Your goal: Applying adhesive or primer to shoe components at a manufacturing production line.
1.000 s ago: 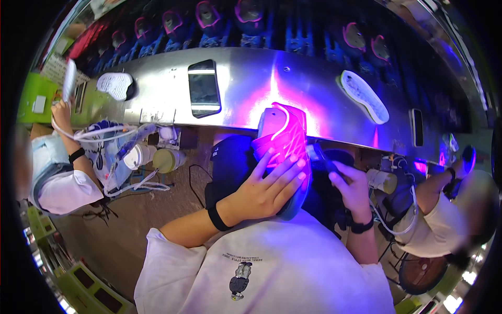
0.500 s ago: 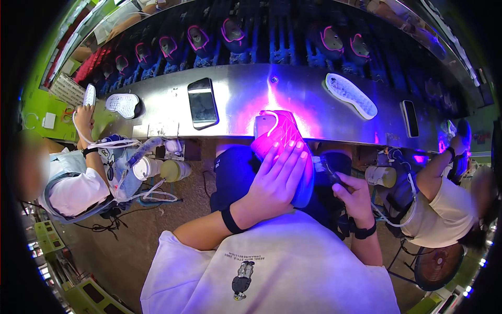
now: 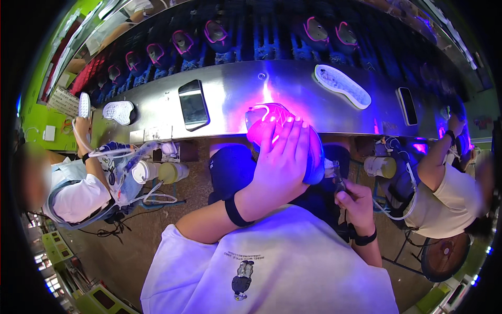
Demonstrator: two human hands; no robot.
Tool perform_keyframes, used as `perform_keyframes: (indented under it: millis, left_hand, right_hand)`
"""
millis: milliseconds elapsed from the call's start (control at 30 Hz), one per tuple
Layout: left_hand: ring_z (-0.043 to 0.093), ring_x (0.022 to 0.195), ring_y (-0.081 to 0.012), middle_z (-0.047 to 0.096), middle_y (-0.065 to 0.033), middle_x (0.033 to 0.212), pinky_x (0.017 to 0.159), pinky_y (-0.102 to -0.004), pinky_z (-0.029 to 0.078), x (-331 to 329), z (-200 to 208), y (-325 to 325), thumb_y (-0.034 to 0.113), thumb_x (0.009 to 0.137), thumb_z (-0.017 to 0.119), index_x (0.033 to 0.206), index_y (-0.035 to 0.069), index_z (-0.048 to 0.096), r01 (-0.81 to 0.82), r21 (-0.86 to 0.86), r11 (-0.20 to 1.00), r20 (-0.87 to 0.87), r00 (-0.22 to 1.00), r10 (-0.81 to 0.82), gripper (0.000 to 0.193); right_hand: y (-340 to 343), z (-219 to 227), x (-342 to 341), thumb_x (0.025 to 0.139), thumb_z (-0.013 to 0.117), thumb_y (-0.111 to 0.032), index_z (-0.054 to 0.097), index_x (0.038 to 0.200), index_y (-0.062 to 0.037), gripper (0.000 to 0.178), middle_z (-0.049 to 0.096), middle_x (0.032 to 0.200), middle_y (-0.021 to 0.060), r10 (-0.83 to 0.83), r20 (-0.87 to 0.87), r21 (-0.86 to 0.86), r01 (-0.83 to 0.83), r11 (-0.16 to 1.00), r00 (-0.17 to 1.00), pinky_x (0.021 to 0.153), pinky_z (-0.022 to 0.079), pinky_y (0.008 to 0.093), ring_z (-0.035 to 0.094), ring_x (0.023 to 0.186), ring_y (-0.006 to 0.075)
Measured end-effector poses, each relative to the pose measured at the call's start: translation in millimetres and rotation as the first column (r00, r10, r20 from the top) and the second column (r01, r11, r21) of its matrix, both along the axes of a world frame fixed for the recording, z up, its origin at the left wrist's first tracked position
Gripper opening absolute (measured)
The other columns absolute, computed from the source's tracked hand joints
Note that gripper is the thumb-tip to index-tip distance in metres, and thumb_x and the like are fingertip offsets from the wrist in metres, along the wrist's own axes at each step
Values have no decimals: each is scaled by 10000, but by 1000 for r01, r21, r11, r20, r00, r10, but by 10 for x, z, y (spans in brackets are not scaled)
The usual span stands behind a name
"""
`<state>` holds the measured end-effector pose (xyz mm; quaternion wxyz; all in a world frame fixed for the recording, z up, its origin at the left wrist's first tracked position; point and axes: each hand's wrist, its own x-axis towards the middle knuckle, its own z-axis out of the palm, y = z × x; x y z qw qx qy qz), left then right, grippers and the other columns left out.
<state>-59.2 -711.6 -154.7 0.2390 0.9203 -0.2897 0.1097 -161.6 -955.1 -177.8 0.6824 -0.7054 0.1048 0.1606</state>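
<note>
1. Pink-lit shoe upper (image 3: 272, 119) sits at the frame's centre, against the near edge of the long steel bench (image 3: 230, 89).
2. Left hand (image 3: 280, 162) lies spread over the shoe, fingers (image 3: 290, 131) extended, pressing it.
3. Right hand (image 3: 355, 201), lower right of centre, is closed around a small dark tool (image 3: 337, 175).
4. Black phone (image 3: 193, 104) and white sole (image 3: 342, 86) lie on the bench.

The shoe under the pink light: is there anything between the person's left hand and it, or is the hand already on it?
Nothing visible stands between them. The left hand lies flat on the shoe, fingers spread over it, at the near edge of the metal bench. The right hand is lower, beside the shoe, holding a small dark tool.
</note>
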Motion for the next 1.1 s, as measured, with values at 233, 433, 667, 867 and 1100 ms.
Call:
perform_keyframes:
  millis: [233, 433, 667, 867, 1100]
  left_hand:
    - [621, 1224, -372, 620, -267, 1276, 1167, -599, 281, 225, 24, -233, 378, 740, 786, 1329, -113, 502, -74, -47, 996, 79, 994, 77, 818]
    - [664, 1158, -348, 662, -246, 1216, 1184, -582, 270, 458, 62, -286, 389, 690, 811, 1306, -109, 529, -78, -107, 991, 82, 993, 87, 841]
    - [668, 1159, -334, 670, -233, 1227, 1188, -590, 270, 841, 25, -197, 380, 603, 863, 1304, -65, 548, -57, -199, 978, 19, 998, 62, 888]
    - [659, 1160, -370, 657, -238, 1249, 1155, -584, 331, 1105, 34, 0, 381, 599, 891, 1392, -29, 492, -59, -219, 974, -5, 998, 59, 978]
    - [693, 931, -342, 660, -164, 1076, 701, -393, 582, 1291, 140, 581, 422, 633, 897, 1563, 70, 314, 81, 201, 976, -200, 979, -40, 1152]
  right_hand:
    - [50, 182, 57, 868, 753, -31, 696, 1198, 34, 341, 656, 824, 26, -122, 235, -244, 180, 953, 964, 689, 469, 244, 584, 728, 106]
    - [10, 546, 386, 821, 763, -1, 718, 1171, -27, 353, 625, 786, 68, 53, 404, -543, 193, 817, 913, 663, 453, 259, 573, 686, 143]
    - [-73, 646, 875, 803, 762, 15, 714, 1169, -12, 371, 602, 767, 78, 212, 435, -636, 132, 760, 875, 625, 437, 268, 554, 669, 164]
    - [43, 539, 1325, 825, 758, 24, 697, 1181, 27, 361, 641, 827, 52, 259, 557, -613, 180, 769, 789, 652, 462, 255, 580, 710, 133]
    - [171, 5, 1460, 921, 735, -68, 684, 1228, 43, 331, 649, 864, 17, -107, 178, -61, 120, 991, 978, 605, 441, 215, 567, 695, 59]
